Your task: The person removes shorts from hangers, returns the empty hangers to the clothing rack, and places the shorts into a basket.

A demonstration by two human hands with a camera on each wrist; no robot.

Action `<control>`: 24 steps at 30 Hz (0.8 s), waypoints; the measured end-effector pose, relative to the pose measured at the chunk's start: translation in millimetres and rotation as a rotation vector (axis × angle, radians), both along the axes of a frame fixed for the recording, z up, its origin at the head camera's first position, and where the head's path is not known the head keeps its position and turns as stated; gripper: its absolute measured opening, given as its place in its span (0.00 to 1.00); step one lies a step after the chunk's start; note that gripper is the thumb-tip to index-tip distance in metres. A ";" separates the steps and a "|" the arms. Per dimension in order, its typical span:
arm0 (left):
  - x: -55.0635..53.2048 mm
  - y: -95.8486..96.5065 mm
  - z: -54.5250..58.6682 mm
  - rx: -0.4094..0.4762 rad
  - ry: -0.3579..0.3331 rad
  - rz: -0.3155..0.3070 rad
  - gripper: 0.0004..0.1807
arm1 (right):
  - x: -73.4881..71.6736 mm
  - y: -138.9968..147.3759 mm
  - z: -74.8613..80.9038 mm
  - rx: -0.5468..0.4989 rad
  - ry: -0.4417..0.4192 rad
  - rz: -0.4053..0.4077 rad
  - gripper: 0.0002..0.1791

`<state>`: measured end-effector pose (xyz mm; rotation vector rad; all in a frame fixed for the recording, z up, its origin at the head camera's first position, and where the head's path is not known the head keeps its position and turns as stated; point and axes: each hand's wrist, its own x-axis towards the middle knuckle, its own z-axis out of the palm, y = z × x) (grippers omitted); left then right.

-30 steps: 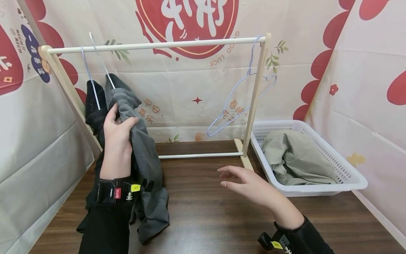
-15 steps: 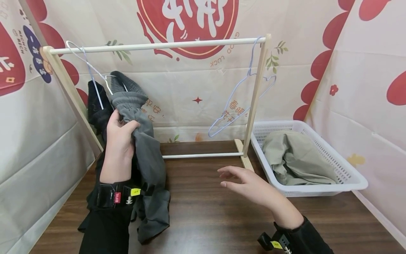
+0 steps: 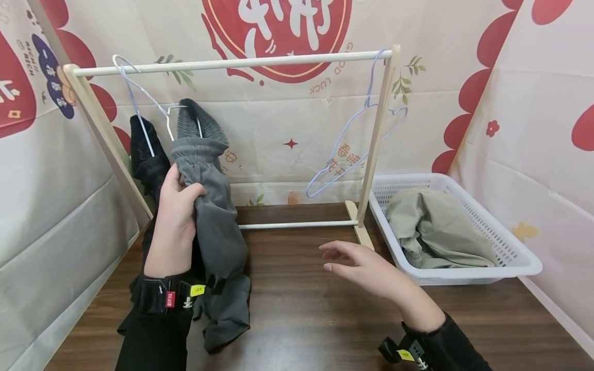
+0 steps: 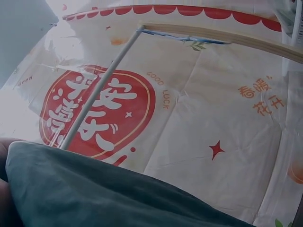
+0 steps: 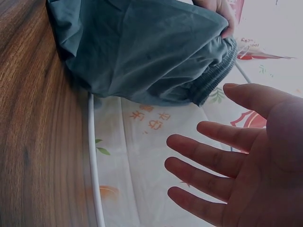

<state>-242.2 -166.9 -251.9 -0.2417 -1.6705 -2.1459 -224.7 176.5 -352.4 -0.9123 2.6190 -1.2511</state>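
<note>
My left hand (image 3: pixel 178 211) grips grey trousers (image 3: pixel 218 221) just below their elastic waistband, thumb on the front of the cloth. A white hanger (image 3: pixel 155 100) runs down into the waistband, its hook at the left part of the rack's top rod (image 3: pixel 260 62). Left of it a black garment (image 3: pixel 149 154) hangs from a pale blue hanger (image 3: pixel 134 108), partly behind my left hand. The trouser legs drape down to the table. My right hand (image 3: pixel 357 263) hovers over the table with relaxed fingers, holding nothing; in the right wrist view its fingers (image 5: pixel 208 156) are spread apart.
A bare blue hanger (image 3: pixel 341 136) hangs at the rod's right end. Beside the rack's right foot (image 3: pixel 359 226), a white basket (image 3: pixel 520 265) holds a beige garment (image 3: pixel 436 229). A low crossbar (image 3: pixel 297 225) spans the rack above the wooden table (image 3: pixel 297 319). Printed cloth walls surround it.
The left hand has shifted slightly right with the trousers, whose waistband now faces forward and sits farther from the black garment. The white hanger's hook has turned sideways. The right hand has stayed put.
</note>
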 end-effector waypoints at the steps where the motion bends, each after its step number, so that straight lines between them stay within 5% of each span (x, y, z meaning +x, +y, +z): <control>1: 1.5 -0.4 -0.2 -0.004 0.000 -0.004 0.43 | 0.0 0.2 0.3 0.003 0.004 -0.002 0.23; 13: 14.3 -4.6 -3.5 -0.006 0.025 -0.155 0.41 | 1.4 1.1 4.0 -0.007 0.008 -0.005 0.23; 24: 15.2 -2.0 -15.7 -0.028 0.059 -0.235 0.36 | 3.1 3.9 7.0 -0.005 0.024 -0.009 0.23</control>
